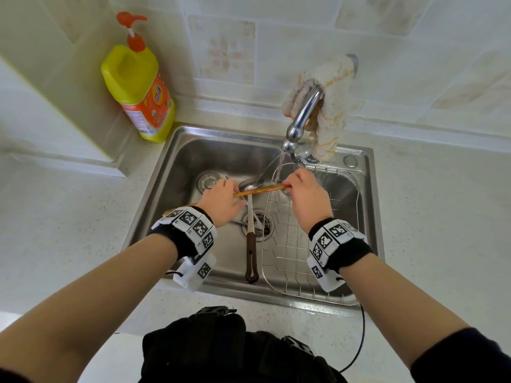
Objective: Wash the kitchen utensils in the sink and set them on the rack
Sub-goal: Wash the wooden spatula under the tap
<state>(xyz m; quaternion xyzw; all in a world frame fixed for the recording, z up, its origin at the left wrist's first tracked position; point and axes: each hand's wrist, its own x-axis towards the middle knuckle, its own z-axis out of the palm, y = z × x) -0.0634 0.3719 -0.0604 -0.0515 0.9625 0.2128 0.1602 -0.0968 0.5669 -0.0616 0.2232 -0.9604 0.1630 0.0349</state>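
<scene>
Now I'm holding the wooden utensil (pixel 260 191) level at frame centre, left hand (pixel 221 203) and right hand (pixel 305 197) each with fingers curled round an end, so the tap (pixel 301 114) stream rinses its middle; the wire rack (pixel 298 261) sits lower right.

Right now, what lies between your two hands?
In the head view, a wooden stick spans from left hand to right hand, crossing over a metal spoon.
</scene>
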